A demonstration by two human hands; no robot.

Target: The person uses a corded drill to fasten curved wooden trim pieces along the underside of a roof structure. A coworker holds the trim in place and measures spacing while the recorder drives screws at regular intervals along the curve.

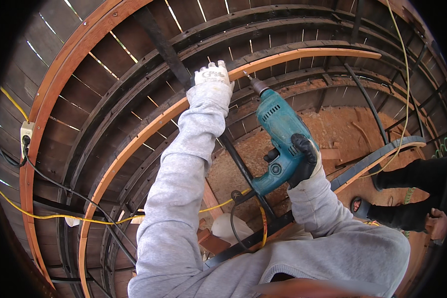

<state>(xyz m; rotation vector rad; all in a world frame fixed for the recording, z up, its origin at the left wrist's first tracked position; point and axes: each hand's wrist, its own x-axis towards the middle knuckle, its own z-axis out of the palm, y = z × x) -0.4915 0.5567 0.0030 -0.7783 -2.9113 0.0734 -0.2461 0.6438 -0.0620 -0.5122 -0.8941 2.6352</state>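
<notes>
My left hand [212,75], in a white glove, grips a long curved wooden strip [134,134] from above, next to a dark metal post [166,47]. Part of the strip is hidden behind my hand and grey sleeve. My right hand [304,158], in a glove with black-coated fingers, is wrapped round the handle of a teal electric drill [279,121]. The drill's chuck [257,85] points up and left, and its thin bit ends at or near the strip's lower edge, just right of my left hand. Whether the bit touches the wood, I cannot tell.
Dark curved ribs [208,30] run along a slatted wall. A yellow cable [64,216] crosses at left, near a white socket box [27,131]. Black struts [365,99] rise from below. Another person's sandalled foot [358,204] and bare hand [437,224] show at right.
</notes>
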